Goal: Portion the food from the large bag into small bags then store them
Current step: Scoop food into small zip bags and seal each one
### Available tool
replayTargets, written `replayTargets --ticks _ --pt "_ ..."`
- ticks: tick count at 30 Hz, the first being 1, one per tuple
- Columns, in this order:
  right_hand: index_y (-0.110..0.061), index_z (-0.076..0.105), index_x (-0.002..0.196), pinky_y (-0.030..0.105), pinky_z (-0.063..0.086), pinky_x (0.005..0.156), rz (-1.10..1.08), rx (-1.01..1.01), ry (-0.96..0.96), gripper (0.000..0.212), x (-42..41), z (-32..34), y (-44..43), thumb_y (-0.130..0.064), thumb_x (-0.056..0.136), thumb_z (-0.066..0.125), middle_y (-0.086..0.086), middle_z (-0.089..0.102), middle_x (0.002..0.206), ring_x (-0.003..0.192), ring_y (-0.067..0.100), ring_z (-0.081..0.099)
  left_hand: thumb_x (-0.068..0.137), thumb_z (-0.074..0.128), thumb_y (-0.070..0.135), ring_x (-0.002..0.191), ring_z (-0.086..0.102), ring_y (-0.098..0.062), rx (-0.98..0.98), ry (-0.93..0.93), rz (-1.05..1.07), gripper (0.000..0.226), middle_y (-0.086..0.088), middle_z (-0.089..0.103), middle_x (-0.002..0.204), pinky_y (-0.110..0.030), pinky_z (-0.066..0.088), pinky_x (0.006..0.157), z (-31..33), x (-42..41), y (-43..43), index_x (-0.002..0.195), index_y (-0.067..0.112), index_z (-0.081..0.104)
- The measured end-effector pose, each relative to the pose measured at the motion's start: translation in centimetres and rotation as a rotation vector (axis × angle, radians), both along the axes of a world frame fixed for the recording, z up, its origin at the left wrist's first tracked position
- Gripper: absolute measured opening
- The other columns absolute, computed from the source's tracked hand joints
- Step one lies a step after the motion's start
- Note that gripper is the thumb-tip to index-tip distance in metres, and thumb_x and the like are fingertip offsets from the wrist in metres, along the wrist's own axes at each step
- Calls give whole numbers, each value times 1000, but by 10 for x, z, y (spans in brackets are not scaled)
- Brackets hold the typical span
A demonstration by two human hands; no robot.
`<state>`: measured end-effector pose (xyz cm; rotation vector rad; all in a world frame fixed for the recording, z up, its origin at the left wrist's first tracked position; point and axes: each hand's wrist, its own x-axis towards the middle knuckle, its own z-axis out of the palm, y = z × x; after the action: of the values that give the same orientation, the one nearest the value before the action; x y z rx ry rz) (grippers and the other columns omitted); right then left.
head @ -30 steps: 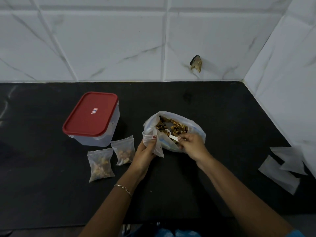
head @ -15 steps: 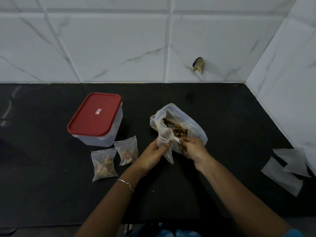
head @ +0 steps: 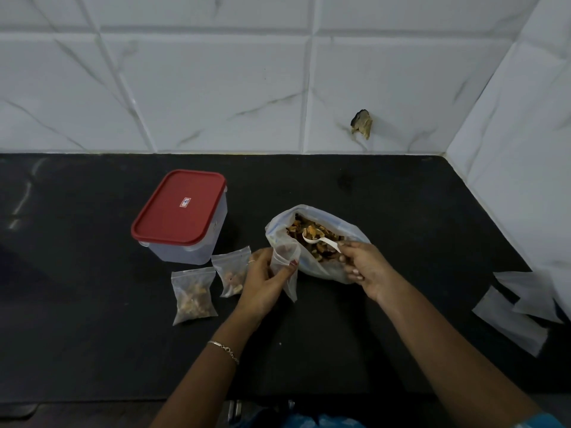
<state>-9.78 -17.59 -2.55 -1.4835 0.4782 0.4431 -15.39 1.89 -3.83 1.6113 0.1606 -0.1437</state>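
Observation:
The large clear bag (head: 346, 230) lies open on the black counter, full of brown and orange food pieces. My right hand (head: 363, 268) pinches the handle of a white plastic spoon (head: 318, 240) whose bowl rests on the food inside that bag. My left hand (head: 264, 281) holds a small clear bag (head: 285, 267) open right beside the large bag's mouth. Two filled small bags lie flat to the left, one (head: 194, 296) nearer me and one (head: 231, 273) partly behind my left hand.
A clear box with a red lid (head: 180, 206) stands shut at the left. Several empty small bags (head: 519, 310) lie at the right by the tiled side wall. The black counter (head: 417, 211) ends at a white tiled back wall.
The spoon has come back into view, its bowl now loaded on top of the food. My left hand has shifted the small bag slightly down and left of the large bag's mouth.

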Motion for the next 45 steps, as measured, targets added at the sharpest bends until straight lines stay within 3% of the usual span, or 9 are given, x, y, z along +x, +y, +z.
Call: replayTargets --ticks 5,13,19,25,28,31,34,41,45 --pt "-10 63 108 16 21 34 55 -31 -57 16 -3 15 -11 -16 98 51 0 51 66 38 4 31 84 71 30 109 50 -8 219 -164 95 35 6 38 123 -25 49 90 5 8 -3 114 30 52" --pt "-4 65 111 15 19 35 70 40 -179 23 -7 56 -27 -16 98 51 -2 50 62 41 4 27 79 77 27 109 58 -5 223 -237 46 53 8 58 117 -30 54 88 20 31 -19 119 31 42" --pt "-7 69 99 17 18 38 149 6 -280 22 -9 79 -31 -15 99 49 -1 47 60 41 5 27 80 76 19 100 57 2 229 -260 15 45 19 57 104 -23 51 86 29 43 -31 113 33 49" --pt "-18 72 101 20 40 56 233 -453 -492 18 -11 83 -18 -21 97 54 -6 57 66 54 1 50 81 76 23 98 64 -4 202 -269 -4 35 9 67 103 -22 54 81 28 48 -35 112 19 60" --pt "-27 69 111 27 50 68 349 -813 -718 21 -18 85 -10 -29 98 53 -11 69 88 75 5 62 80 77 24 95 65 -3 220 -278 20 33 9 69 101 -23 54 82 29 49 -36 109 19 62" --pt "-30 63 118 25 48 70 431 -1178 -973 24 -27 88 -3 -27 98 50 -10 66 103 86 8 61 79 78 21 94 65 -2 190 -282 36 29 10 68 99 -22 53 81 31 47 -36 100 30 59" --pt "-26 56 127 24 43 63 520 -1334 -1111 35 -31 88 1 -22 93 57 -4 56 107 82 13 57 79 78 20 97 65 -5 177 -312 50 33 8 69 102 -26 53 84 30 46 -34 99 36 57" --pt "-21 56 128 24 50 54 539 -1396 -1206 58 -28 72 -3 -13 74 76 3 56 111 74 15 60 79 78 22 97 66 -7 182 -307 81 33 6 68 102 -27 54 82 29 46 -31 100 35 56" --pt "-23 60 123 18 48 72 329 -946 -1117 32 -27 68 -5 -13 95 48 -11 59 108 88 3 58 78 78 26 102 62 -7 198 -252 69 42 7 65 110 -27 53 85 28 45 -29 114 26 56"
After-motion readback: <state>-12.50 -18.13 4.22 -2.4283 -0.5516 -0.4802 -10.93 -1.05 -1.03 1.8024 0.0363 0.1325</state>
